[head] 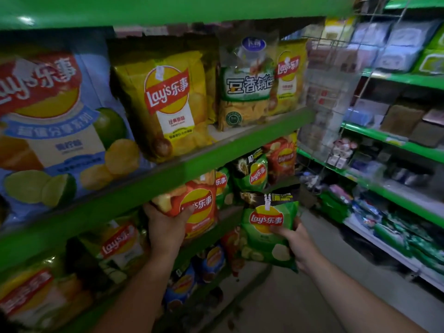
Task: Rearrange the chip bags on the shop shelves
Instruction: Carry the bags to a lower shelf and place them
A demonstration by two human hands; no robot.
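My left hand point(165, 227) grips a red-orange chip bag point(199, 207) at its lower left, just under the green shelf edge point(168, 174). My right hand point(298, 241) holds a green chip bag point(266, 227) by its right side, out in front of the shelves and clear of them. On the shelf above stand a large blue chip bag point(52, 131), a yellow chip bag point(168, 104) and a green-and-white snack bag point(247, 87). Further green and red bags point(254, 171) sit on the lower shelf behind my hands.
More chip bags fill the bottom shelves, among them yellow ones point(36, 292) and blue ones point(211, 260). A wire rack point(336, 92) hangs at the shelf's end. Across the grey aisle floor point(312, 296), green shelves point(396, 140) carry other goods.
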